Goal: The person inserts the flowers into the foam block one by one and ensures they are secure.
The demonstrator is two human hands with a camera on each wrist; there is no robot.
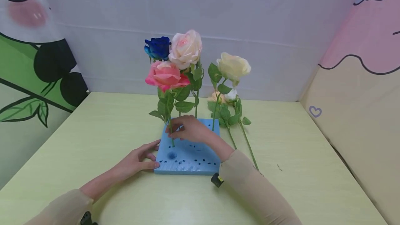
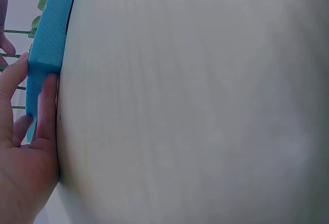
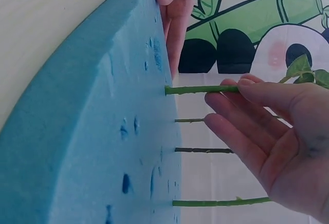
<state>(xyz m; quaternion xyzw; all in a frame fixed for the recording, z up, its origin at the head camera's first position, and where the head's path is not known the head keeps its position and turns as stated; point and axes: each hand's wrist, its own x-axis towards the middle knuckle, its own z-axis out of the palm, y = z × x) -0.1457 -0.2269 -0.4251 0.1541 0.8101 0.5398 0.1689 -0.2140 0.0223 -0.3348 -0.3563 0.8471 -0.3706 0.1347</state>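
Note:
My right hand (image 1: 192, 129) pinches the green stem (image 3: 200, 89) of a pink rose (image 1: 167, 75) between thumb and fingertips. The stem's lower end meets the top of a blue foam block (image 1: 193, 152) full of holes; whether it has sunk in is hard to tell. At the block's left side rests my left hand (image 1: 137, 160), its thumb at the near corner and its fingers extended along the edge. Behind the pink rose stand a blue rose (image 1: 157, 48) and a pale pink rose (image 1: 186, 48). A cream rose (image 1: 233, 67) stands upright at the block's right.
Right of the block, a peach rose (image 1: 217, 97) and a white rose (image 1: 231, 94) lie on the pale table (image 1: 297, 141). A light cloth (image 1: 265, 16) hangs behind, with printed panels at both sides.

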